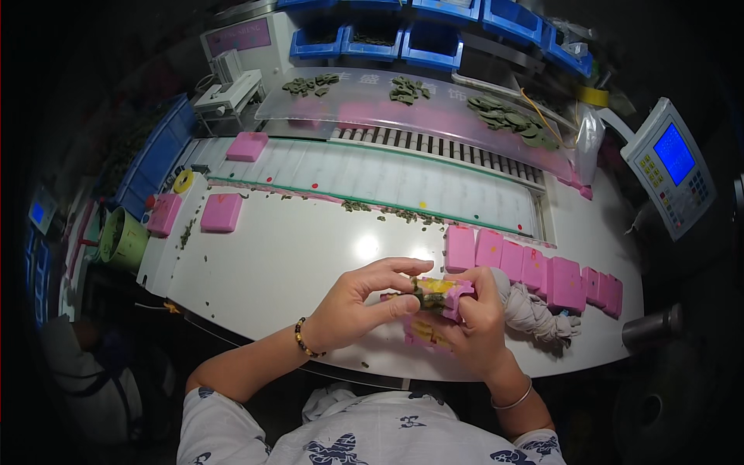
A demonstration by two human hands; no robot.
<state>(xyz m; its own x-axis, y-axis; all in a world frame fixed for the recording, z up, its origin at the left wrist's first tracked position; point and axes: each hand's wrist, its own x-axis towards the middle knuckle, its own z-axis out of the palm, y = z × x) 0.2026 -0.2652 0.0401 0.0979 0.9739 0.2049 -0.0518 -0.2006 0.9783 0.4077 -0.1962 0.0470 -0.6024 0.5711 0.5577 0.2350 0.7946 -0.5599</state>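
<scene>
Above the front of the white table, my right hand (pixel 482 322) grips a pink rubber mould (pixel 466 289) that is pulled open, with yellow marks on its faces. A dark green piece (pixel 428 297) shows in the mould. Another flap of pink rubber with yellow (pixel 425 332) hangs just below; whether it joins the same mould is hard to tell. At the mould's left side is my left hand (pixel 349 304), its fingers stretched out and apart, thumb tip close to the green piece. A crumpled greyish cloth (pixel 539 316) lies right beside my right hand.
Pink mould blocks (pixel 535 269) stand in a row at right; another pink block (pixel 221 213) lies left. Beyond runs a pale conveyor (pixel 341 172), green crumbs (pixel 411 215) along its edge. Green pieces (pixel 504 122) lie on a clear cover. A control panel (pixel 670 159) rises at right.
</scene>
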